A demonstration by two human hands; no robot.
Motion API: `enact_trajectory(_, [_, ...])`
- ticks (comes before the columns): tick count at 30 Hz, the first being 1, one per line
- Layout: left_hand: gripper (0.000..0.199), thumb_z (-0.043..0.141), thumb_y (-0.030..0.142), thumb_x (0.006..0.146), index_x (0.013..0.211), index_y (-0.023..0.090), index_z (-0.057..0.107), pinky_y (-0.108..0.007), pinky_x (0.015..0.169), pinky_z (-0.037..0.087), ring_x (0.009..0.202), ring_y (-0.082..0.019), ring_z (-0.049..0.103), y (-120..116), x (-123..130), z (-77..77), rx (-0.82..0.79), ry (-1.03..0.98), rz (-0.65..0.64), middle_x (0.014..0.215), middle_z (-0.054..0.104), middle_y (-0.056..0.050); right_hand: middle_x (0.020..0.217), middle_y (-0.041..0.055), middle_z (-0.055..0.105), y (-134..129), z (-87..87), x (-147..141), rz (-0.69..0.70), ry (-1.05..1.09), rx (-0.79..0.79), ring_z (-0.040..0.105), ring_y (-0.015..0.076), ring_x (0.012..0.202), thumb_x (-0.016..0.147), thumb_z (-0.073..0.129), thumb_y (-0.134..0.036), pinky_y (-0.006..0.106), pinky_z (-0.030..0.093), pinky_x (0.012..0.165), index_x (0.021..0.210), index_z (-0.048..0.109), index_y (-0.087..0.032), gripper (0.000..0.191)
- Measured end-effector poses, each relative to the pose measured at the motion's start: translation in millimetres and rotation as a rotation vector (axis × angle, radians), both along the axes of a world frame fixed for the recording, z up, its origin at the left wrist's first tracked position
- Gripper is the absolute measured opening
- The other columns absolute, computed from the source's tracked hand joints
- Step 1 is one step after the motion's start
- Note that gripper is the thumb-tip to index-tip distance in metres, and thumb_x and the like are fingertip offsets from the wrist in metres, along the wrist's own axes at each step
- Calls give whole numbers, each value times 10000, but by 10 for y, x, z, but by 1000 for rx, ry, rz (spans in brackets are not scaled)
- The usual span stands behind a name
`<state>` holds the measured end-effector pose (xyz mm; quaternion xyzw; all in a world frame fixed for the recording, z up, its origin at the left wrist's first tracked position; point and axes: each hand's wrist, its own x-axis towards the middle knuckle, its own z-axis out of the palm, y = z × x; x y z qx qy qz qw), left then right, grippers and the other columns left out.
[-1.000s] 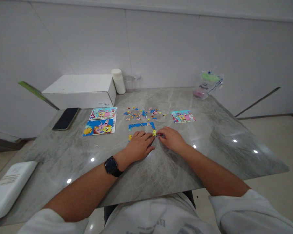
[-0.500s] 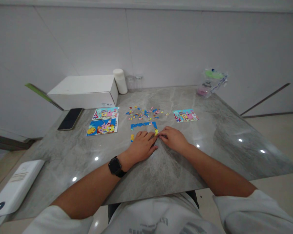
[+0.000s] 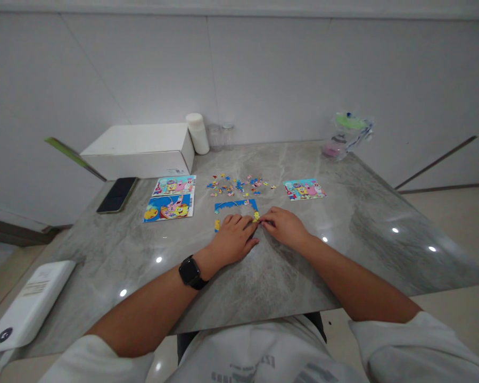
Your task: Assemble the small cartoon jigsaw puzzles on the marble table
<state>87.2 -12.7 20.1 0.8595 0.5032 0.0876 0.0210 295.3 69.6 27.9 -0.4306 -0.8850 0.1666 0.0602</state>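
A partly joined jigsaw puzzle with a blue border lies on the grey table. My left hand, a black watch on its wrist, rests flat over the lower part of the puzzle, fingers stretched out and hiding what is beneath. At the puzzle's right edge, by a yellow piece, my right hand pinches a small puzzle piece that its fingertips mostly cover. Behind the puzzle is a scatter of loose puzzle pieces.
Two picture sheets lie left of the pieces, a picture card to the right. Further off stand a white box, a white bottle, clear jars and a plastic bag. A phone and white device are at left.
Both hands stay in almost the same place at the puzzle's right edge. The whole view has shifted very slightly.
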Motion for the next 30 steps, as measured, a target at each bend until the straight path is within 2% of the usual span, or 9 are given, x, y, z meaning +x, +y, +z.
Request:
enact_trajectory(8, [486, 522, 488, 1073, 1477, 225, 578, -485, 1062, 417, 1247, -310, 556, 0, -3, -20, 8, -14, 0, 1410, 632, -127, 1109, 77, 728, -17, -19, -3, 9, 5, 8, 672, 198, 1071, 1048, 602, -298, 292, 477, 972, 1208, 829, -278, 278])
enact_trajectory(16, [501, 528, 498, 1068, 1475, 210, 578, -490, 1060, 413, 1245, -316, 551, -10, 6, -11, 5, 8, 12, 1415, 628, -129, 1090, 73, 726, -16, -14, -9, 8, 6, 4, 672, 189, 1014, 1045, 606, -294, 289, 473, 927, 1234, 819, -264, 286])
enact_trajectory(30, [501, 544, 491, 1060, 1476, 214, 579, -499, 1063, 431, 1257, -320, 549, -16, 4, -26, 3, -24, 20, 1429, 620, -132, 1065, 77, 724, 13, -27, -16, 26, 3, -6, 673, 197, 1024, 1040, 602, -280, 294, 479, 940, 1240, 813, -265, 292])
